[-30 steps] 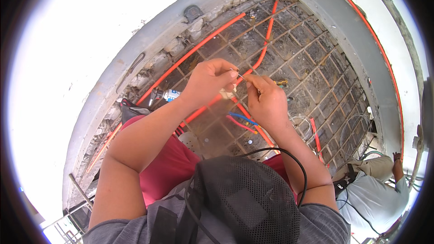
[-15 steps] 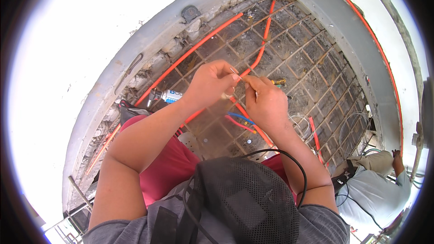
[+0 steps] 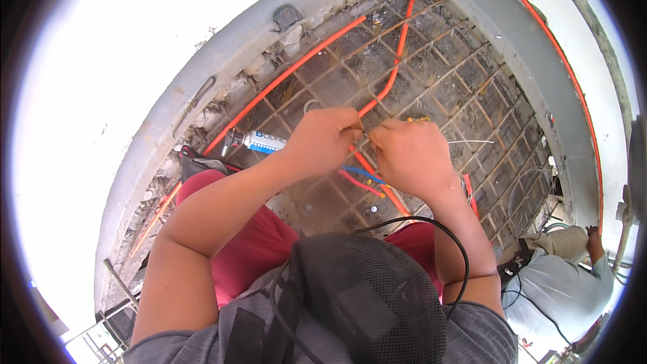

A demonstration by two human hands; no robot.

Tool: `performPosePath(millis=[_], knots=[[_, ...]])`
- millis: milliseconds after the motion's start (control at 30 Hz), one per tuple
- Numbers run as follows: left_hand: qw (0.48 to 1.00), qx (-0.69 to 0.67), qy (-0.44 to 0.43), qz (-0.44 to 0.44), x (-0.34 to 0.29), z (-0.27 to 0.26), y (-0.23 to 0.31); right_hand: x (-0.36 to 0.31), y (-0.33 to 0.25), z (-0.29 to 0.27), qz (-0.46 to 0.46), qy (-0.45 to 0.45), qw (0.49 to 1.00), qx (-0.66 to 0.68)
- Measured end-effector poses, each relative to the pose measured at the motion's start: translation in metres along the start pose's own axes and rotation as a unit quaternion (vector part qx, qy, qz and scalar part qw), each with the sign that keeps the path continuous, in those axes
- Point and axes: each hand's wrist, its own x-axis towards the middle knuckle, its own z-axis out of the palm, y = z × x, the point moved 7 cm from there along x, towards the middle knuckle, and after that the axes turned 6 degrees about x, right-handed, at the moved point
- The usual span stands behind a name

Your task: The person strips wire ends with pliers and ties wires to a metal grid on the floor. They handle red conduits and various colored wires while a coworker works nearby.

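Note:
My left hand (image 3: 327, 140) and my right hand (image 3: 414, 157) meet closely over the rebar grid, thumbs and fingertips pinched. A thin wire (image 3: 364, 133) runs between the fingertips; its exact ends are hidden by the fingers. A pale length of thin wire (image 3: 472, 141) sticks out past the right hand, and a small loop (image 3: 311, 104) shows above the left hand. An orange conduit (image 3: 386, 87) passes just beyond and beneath the hands. Below the right hand lie a blue tube (image 3: 364, 174) and a red tube (image 3: 364, 186) with a brass-coloured end.
A white and blue canister (image 3: 265, 141) with a metal nozzle lies left. Another orange conduit (image 3: 290, 74) follows the broken concrete edge. A tape measure (image 3: 286, 16) rests on the grey beam (image 3: 236, 54). Another person (image 3: 563, 290) crouches at lower right. Coiled wire (image 3: 532, 189) lies on the rebar grid.
Both hands have come down slightly toward me, with the right hand turned more palm-down. The long pale wire end now shows at the right, and the loop above the left hand has appeared.

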Motion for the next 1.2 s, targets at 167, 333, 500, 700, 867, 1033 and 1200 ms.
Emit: performPosePath(millis=[167,333,500,700,867,1033,1200], knots=[[1.000,-0.009,0.002,0.023,-0.007,0.007,0.005,-0.004,0.000,-0.004,-0.032,-0.031,0.999,0.024],[0.999,0.020,-0.021,0.031,-0.008,0.010,0.007,-0.003,-0.006,0.007,-0.050,-0.097,0.994,0.015],[0.994,0.066,-0.061,0.059,-0.005,0.013,0.001,-0.001,-0.009,0.026,-0.055,-0.122,0.991,0.019],[0.985,0.081,-0.140,0.061,-0.002,0.012,-0.013,0.006,0.001,0.024,-0.054,-0.008,0.979,0.195],[0.990,-0.008,-0.141,0.009,0.002,-0.003,-0.018,0.014,0.029,0.025,0.079,0.032,0.937,0.338],[0.984,-0.065,-0.164,-0.016,0.002,-0.004,-0.018,0.013,0.058,0.042,0.245,-0.041,0.854,0.457],[0.983,-0.093,-0.154,-0.028,-0.003,0.002,-0.023,0.015,0.070,0.068,0.291,-0.074,0.750,0.589]])
